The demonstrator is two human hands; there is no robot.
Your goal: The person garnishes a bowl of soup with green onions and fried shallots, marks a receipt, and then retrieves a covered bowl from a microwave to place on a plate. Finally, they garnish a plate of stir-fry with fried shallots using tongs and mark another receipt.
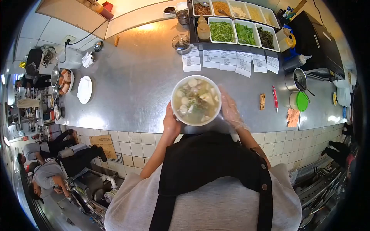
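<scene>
Head view: steel counter (131, 84), front edge just under the soup bowl (196, 101); bare metal left of it, receipts (228, 61) beyond. Left hand (170, 121) and gloved right hand (231, 111) cup its sides.

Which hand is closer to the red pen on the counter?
The right hand: it is at the soup bowl's right side, left of the red pen. The left hand is farther away, at the bowl's left.
</scene>
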